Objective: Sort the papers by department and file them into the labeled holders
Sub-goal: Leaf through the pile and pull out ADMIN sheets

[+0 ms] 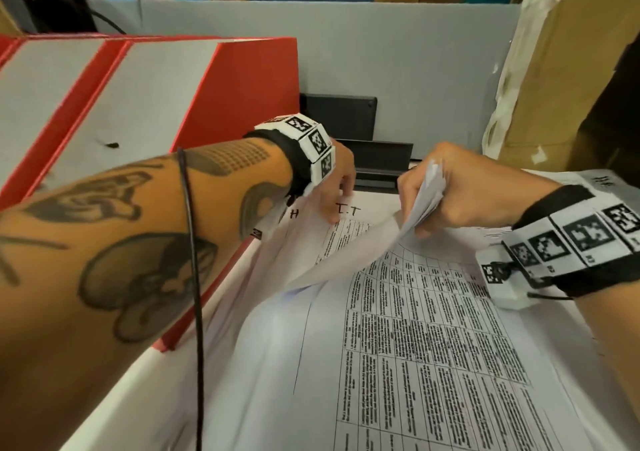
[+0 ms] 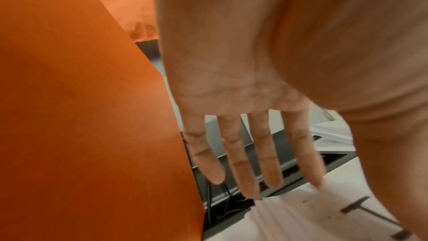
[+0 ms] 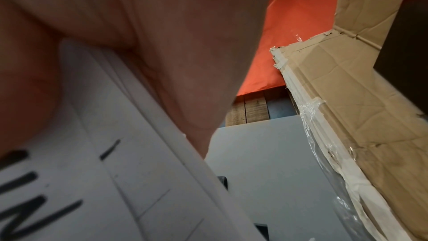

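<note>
A stack of printed papers (image 1: 415, 346) with tables lies in front of me. My right hand (image 1: 426, 208) grips the top corners of a few sheets (image 1: 424, 194) and peels them up off the stack; the right wrist view shows these held sheets (image 3: 115, 171) with black handwriting under my palm. My left hand (image 1: 341, 204) reaches to the stack's far end, its straight fingers (image 2: 245, 171) touching the sheet hand-labeled "I.T" (image 1: 349, 211). Red and grey file holders (image 1: 242, 86) stand at the left, right beside my left forearm.
Black trays (image 1: 377, 163) sit behind the stack against a grey partition (image 1: 381, 52). A taped cardboard box (image 1: 554, 69) rises at the right. More paper with handwriting (image 1: 602, 176) lies beyond my right wrist. A black cable (image 1: 194, 277) runs along my left forearm.
</note>
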A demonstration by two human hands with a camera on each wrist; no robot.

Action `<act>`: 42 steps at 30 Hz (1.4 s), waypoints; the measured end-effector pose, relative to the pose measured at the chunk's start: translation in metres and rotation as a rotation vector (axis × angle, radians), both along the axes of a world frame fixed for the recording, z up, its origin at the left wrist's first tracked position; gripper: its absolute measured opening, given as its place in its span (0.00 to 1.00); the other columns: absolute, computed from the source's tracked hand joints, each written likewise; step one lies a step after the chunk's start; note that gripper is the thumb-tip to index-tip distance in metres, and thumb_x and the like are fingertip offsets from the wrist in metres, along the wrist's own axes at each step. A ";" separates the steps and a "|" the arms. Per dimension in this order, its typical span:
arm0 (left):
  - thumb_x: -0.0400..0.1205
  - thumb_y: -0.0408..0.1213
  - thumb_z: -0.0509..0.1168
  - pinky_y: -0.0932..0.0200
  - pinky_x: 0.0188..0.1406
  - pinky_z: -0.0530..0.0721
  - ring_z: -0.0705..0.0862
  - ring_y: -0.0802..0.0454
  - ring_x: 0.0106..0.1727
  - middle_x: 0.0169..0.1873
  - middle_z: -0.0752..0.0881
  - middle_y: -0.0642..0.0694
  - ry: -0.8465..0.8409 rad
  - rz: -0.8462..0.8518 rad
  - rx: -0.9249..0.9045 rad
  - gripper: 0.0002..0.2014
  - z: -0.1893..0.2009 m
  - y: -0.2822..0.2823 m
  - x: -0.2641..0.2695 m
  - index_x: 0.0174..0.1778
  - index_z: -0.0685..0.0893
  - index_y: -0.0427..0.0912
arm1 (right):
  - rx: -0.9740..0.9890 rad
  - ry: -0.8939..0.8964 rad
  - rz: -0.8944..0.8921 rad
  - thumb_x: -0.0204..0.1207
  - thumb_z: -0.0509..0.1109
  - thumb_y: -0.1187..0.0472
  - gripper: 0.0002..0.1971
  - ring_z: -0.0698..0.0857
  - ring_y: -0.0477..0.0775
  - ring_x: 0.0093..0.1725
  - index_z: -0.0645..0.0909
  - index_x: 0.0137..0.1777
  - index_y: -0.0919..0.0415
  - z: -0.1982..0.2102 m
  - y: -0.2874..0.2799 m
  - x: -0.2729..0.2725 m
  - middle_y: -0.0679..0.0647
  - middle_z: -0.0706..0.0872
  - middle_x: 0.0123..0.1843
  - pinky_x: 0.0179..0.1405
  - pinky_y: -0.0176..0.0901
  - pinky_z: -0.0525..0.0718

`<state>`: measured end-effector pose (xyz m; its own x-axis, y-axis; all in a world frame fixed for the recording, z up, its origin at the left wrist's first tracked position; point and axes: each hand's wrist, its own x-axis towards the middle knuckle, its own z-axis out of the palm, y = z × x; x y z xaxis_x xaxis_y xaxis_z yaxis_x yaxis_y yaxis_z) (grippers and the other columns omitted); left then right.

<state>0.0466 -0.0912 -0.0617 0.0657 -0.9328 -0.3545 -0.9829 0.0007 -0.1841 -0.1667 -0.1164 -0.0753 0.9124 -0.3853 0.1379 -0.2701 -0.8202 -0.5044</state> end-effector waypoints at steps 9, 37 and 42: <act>0.89 0.66 0.51 0.55 0.48 0.82 0.90 0.55 0.43 0.42 0.94 0.52 0.384 0.050 -0.399 0.30 0.037 0.028 -0.020 0.44 0.91 0.49 | -0.075 -0.251 -0.147 0.61 0.88 0.74 0.14 0.94 0.48 0.43 0.93 0.41 0.55 0.013 0.004 -0.002 0.52 0.95 0.41 0.47 0.45 0.90; 0.72 0.50 0.80 0.52 0.55 0.90 0.88 0.64 0.47 0.48 0.89 0.52 1.394 -0.051 -1.314 0.16 0.062 0.084 -0.023 0.48 0.86 0.47 | 0.209 -1.165 -0.507 0.75 0.81 0.61 0.25 0.93 0.57 0.60 0.83 0.68 0.73 0.069 0.034 -0.032 0.62 0.92 0.62 0.62 0.57 0.91; 0.78 0.46 0.78 0.69 0.44 0.84 0.87 0.76 0.41 0.44 0.92 0.61 1.663 0.204 -1.228 0.09 0.031 0.085 -0.019 0.49 0.87 0.49 | 0.107 -1.035 -0.553 0.75 0.79 0.68 0.17 0.93 0.50 0.56 0.84 0.64 0.66 0.045 0.040 -0.017 0.55 0.92 0.56 0.60 0.51 0.91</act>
<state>0.0276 -0.0067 -0.0305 0.5200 -0.7007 0.4885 -0.1468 0.4901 0.8592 -0.1837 -0.0766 -0.0307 0.0901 -0.7479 0.6577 0.0024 -0.6602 -0.7511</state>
